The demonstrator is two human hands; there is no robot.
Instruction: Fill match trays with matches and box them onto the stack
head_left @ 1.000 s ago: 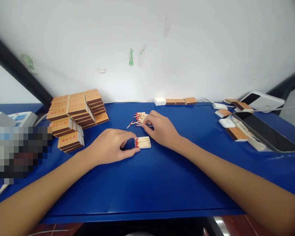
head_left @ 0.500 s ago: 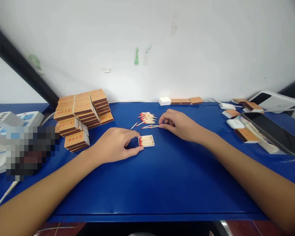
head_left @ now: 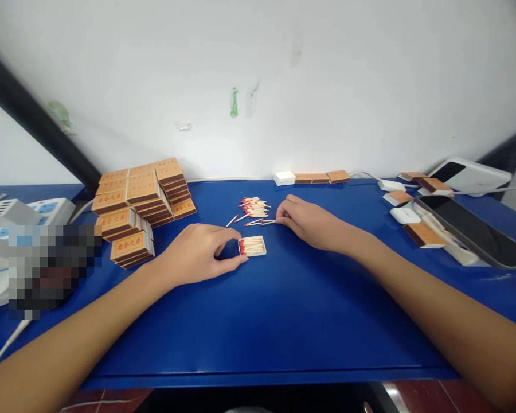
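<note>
My left hand (head_left: pixel 202 252) lies at the left end of a small white matchbox tray (head_left: pixel 265 251), gripping it between thumb and index finger. Inside the tray are several red-tipped matches (head_left: pixel 253 245), lying flat with heads to the left. My right hand (head_left: pixel 307 222) is closed in a pinch at the plain end of a match (head_left: pixel 269 222), whose head points left. Just behind the tray is a loose pile of matches (head_left: pixel 255 207), and a single match (head_left: pixel 232 220) lies apart at its left.
Stacked matchboxes (head_left: pixel 144 186) stand at the left, near a power strip (head_left: pixel 54 209). Along the wall are a white box (head_left: pixel 284 178) and more matchboxes (head_left: pixel 312 178). A phone (head_left: pixel 477 229), an earbud case (head_left: pixel 405 215) and scattered matchboxes (head_left: pixel 423 235) lie at the right.
My right hand's fingers have drawn closer together around the match end. My left hand stays on the tray. The whole view has shifted slightly.
</note>
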